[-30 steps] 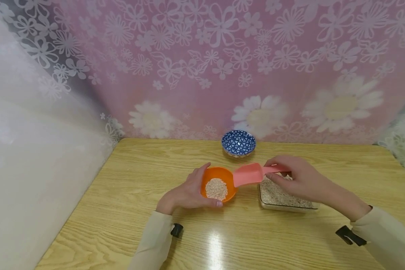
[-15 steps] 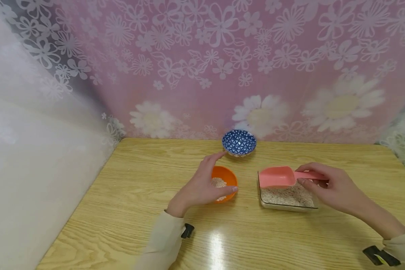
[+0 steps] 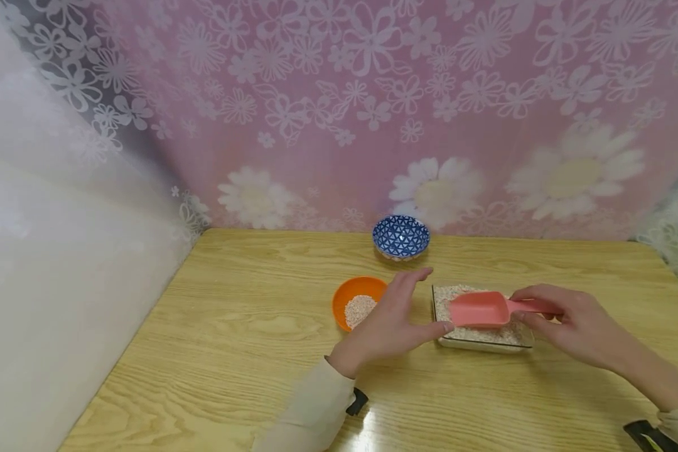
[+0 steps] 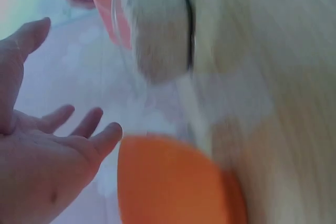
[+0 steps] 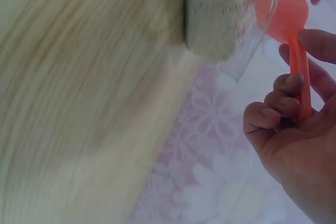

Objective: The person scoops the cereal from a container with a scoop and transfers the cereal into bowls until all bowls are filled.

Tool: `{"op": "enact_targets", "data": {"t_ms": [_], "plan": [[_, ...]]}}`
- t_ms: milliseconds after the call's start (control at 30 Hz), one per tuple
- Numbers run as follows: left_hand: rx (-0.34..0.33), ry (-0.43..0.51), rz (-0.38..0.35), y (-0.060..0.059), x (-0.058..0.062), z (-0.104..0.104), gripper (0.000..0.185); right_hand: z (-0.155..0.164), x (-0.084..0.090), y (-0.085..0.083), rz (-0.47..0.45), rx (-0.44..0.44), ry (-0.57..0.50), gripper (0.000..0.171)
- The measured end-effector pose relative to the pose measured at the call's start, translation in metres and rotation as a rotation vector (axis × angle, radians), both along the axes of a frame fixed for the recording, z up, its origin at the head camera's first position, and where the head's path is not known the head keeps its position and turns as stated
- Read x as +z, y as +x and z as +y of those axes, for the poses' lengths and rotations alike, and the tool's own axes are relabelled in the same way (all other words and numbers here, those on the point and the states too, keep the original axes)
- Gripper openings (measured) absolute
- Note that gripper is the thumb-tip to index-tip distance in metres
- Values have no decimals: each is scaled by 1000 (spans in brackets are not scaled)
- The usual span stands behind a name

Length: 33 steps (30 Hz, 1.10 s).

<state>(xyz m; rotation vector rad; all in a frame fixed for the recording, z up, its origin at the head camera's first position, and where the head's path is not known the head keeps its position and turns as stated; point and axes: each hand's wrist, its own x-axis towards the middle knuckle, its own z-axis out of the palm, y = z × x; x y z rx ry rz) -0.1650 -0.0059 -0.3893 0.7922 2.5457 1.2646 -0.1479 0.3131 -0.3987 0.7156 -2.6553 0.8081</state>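
At the grain box (image 3: pixel 486 346): pink scoop (image 3: pixel 480 309) lengthwise, right hand (image 3: pixel 579 323) gripping its right end; by the box's left, left hand (image 3: pixel 387 326) spread, empty.

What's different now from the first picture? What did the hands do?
The left hand let go of the orange bowl and moved right, toward the box of grains. The right hand moved right too, taking the pink scoop from the orange bowl's edge to the box. The right hand still grips the scoop, and the blue bowl and the box stayed put.
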Motion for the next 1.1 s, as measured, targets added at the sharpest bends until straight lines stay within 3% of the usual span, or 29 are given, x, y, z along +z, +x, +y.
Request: {"op": "enact_targets", "data": {"t_ms": [233,400,633,933,1100], "plan": [[18,-101,-9,5,-11,30,107,27,3,1,-5,-80,135,29],[62,-132,-39,4,-19,43,120,32,10,1,57,-44,199,32],[113,-203,-62,-2,-26,52,130,32,27,-4,175,-10,317,37],[126,-275,-86,-10,-32,56,134,28,44,-6,173,-42,489,28],[122,-295,-123,-11,-32,57,136,25,50,-6,179,-41,534,24]]}}
